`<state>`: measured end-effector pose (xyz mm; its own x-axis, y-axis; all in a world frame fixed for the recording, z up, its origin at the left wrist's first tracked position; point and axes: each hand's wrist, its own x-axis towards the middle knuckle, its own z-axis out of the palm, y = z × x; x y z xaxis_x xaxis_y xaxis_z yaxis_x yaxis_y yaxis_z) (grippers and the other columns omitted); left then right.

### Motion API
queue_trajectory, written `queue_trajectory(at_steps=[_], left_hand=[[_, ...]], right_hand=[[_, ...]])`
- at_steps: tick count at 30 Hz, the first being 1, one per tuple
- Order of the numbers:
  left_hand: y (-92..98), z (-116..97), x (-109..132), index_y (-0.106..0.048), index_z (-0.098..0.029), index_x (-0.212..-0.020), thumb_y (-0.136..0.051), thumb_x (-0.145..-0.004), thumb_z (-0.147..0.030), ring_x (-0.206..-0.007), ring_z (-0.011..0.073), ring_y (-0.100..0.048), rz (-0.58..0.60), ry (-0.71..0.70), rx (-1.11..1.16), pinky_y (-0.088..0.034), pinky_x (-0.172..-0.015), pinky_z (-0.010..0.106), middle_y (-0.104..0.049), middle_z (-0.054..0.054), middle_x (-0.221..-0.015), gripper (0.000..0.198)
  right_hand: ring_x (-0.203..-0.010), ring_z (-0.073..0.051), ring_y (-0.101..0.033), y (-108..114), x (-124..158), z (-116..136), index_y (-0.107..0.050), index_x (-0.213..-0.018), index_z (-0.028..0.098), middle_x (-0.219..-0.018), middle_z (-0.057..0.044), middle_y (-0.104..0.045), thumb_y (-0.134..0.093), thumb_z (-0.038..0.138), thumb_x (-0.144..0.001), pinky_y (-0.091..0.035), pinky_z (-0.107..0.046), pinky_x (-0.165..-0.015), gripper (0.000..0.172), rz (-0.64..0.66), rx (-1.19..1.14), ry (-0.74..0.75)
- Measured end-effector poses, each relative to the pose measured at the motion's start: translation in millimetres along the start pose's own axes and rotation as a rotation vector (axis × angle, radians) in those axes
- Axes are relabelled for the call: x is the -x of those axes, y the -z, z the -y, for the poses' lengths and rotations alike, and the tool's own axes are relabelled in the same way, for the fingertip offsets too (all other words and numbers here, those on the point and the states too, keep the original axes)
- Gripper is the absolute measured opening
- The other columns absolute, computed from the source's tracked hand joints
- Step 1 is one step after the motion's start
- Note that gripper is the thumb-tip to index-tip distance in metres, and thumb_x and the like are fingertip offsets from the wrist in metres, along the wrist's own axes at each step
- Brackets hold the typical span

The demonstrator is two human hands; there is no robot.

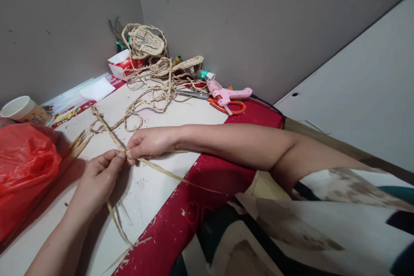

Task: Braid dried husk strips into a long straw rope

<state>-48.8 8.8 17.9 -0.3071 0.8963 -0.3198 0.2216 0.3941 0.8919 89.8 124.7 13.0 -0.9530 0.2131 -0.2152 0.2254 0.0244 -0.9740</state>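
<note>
My left hand point(104, 170) pinches the near end of a braided straw cord point(109, 131), thumb and fingers closed. Right beside it, my right hand point(142, 143) is closed on the same braid end, its fingertips almost touching the left ones. Loose flat straw strands point(168, 173) run out from under my right hand towards my lap. More strands hang below my left hand to the table edge. From the far end of the held stretch, the cord joins a tangled heap of braid point(161, 90) behind my hands.
A red plastic bag point(26, 172) and a paper cup point(26, 110) stand at left, with a bundle of dry straw point(79, 144) by the bag. Orange-handled scissors point(237, 107) and a pink glue gun point(228, 92) lie behind my right forearm. Grey walls point(242, 21) close off the back.
</note>
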Motion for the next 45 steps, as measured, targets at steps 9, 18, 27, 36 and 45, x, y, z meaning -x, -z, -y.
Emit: queue_trajectory(at_steps=[9, 18, 27, 36, 45], left_hand=[[2.2, 1.4, -2.1, -0.056, -0.015, -0.068, -0.066, -0.071, -0.048, -0.039, 0.0039, -0.02, 0.076, 0.127, 0.083, -0.013, -0.037, 0.015, -0.03, -0.008, -0.046, 0.035], [-2.1, -0.5, 2.4, -0.057, -0.015, -0.063, -0.068, -0.071, -0.04, -0.04, 0.0053, -0.028, 0.067, 0.004, 0.11, -0.02, -0.037, 0.016, -0.045, -0.003, -0.049, 0.028], [-14.2, -8.8, 10.8, -0.05, -0.016, -0.06, -0.069, -0.073, -0.036, -0.037, 0.0021, -0.02, 0.026, 0.118, 0.356, -0.016, -0.036, 0.013, -0.024, -0.009, -0.045, 0.03], [-13.7, -9.1, 13.4, -0.049, -0.016, -0.06, -0.067, -0.073, -0.032, -0.037, 0.0023, -0.018, 0.049, 0.139, 0.331, -0.016, -0.036, 0.013, -0.025, -0.009, -0.043, 0.028], [-16.1, -2.4, 12.3, -0.056, -0.015, -0.062, -0.068, -0.068, -0.03, -0.037, 0.0051, -0.032, 0.062, -0.024, 0.316, -0.028, -0.039, 0.017, -0.038, -0.007, -0.041, 0.02]], right_hand=[[-0.057, -0.006, -0.038, 6.9, 12.9, 12.7, -0.055, -0.067, 0.01, -0.058, 0.004, -0.044, -0.05, 0.014, -0.078, -0.03, -0.02, -0.054, 0.012, -0.155, 0.428, 0.108], [-0.035, -0.006, -0.034, -19.2, 21.9, 16.5, -0.049, -0.075, 0.015, -0.047, 0.007, -0.04, -0.038, 0.025, -0.085, -0.025, -0.018, -0.035, 0.018, -0.042, -0.116, -0.144], [-0.065, -0.017, -0.06, -36.8, 27.6, 12.7, -0.053, -0.069, 0.013, -0.073, -0.011, -0.066, -0.036, 0.024, -0.085, -0.044, -0.028, -0.06, 0.025, -0.249, 0.697, 0.062], [-0.061, -0.014, -0.05, -38.6, 32.6, 16.6, -0.063, -0.078, 0.012, -0.077, -0.01, -0.066, -0.039, 0.025, -0.087, -0.033, -0.029, -0.059, 0.029, -0.054, 0.997, 0.198], [-0.053, -0.006, -0.037, -36.1, 50.0, 39.4, -0.057, -0.063, 0.011, -0.054, 0.002, -0.05, -0.047, 0.026, -0.089, -0.033, -0.019, -0.058, 0.032, 0.121, 0.577, 0.408]])
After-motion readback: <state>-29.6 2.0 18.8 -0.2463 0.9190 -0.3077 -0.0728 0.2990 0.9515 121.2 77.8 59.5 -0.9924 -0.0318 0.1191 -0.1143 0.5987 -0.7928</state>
